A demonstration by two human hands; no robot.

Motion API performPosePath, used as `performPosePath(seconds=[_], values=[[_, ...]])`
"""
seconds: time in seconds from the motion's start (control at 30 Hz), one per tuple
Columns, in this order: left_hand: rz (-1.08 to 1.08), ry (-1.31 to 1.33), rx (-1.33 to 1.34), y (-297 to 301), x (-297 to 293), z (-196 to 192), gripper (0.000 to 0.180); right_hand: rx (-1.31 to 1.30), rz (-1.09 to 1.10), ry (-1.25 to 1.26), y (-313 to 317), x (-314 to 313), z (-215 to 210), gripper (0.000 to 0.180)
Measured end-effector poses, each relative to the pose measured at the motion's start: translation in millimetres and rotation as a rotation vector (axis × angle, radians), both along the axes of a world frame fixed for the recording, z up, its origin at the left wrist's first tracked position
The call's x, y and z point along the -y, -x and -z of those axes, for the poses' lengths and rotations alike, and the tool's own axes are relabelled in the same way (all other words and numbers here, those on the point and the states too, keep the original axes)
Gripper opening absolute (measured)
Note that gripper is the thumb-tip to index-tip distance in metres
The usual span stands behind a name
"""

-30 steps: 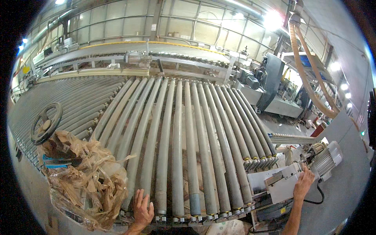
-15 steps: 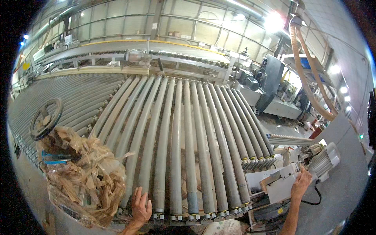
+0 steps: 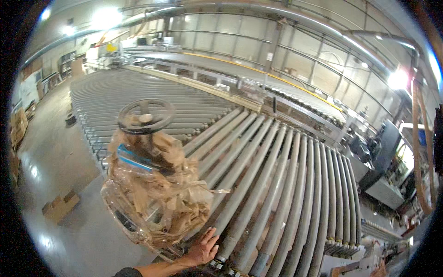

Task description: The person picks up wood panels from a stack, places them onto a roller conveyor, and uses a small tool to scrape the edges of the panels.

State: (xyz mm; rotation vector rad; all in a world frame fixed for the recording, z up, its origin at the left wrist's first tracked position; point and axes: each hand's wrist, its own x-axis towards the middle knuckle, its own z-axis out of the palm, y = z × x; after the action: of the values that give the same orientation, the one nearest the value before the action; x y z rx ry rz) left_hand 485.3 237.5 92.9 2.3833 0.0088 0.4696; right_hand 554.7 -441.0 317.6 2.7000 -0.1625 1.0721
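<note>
My left hand [image 3: 203,249] lies flat with fingers apart on the near end of a grey roller conveyor [image 3: 277,184], holding nothing. Just left of the hand stands a clear plastic bag [image 3: 152,198] stuffed with brown paper and film scraps, draped over a machine part with a black handwheel [image 3: 145,115] on top. Only a sliver of my right hand [image 3: 382,268] shows at the lower right edge, beside a white motor box [image 3: 344,267]; its fingers are cut off by the frame.
A second roller bed [image 3: 138,97] runs off to the left behind the handwheel. Cardboard pieces [image 3: 60,206] lie on the shiny concrete floor at left. Grey machinery [image 3: 383,157] and orange hoses [image 3: 422,152] stand at right.
The view has swung to the left, so the bag and handwheel now sit near the middle. My left hand stays on the conveyor end; my right hand has slid almost out of view.
</note>
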Motion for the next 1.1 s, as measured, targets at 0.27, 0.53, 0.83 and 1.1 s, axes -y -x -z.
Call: performPosePath(seconds=[0.27,0.53,0.83,1.1], values=[[-0.046,-0.076,0.052,-6,-8,-6,0.048,0.171,-0.103,0.369,15,-23,0,0.038],[-0.024,-0.024,-0.058,-3,-8,-18,0.046,0.065,-0.079,0.113,-24,-37,-5,0.043],[-0.020,-0.070,-0.021,-5,0,-16,0.040,0.098,0.169,-0.163,-2,-75,-24,0.033],[-0.014,-0.083,-0.036,-9,-7,-7,0.041,0.315,0.038,-0.219,5,-93,-16,0.037]])
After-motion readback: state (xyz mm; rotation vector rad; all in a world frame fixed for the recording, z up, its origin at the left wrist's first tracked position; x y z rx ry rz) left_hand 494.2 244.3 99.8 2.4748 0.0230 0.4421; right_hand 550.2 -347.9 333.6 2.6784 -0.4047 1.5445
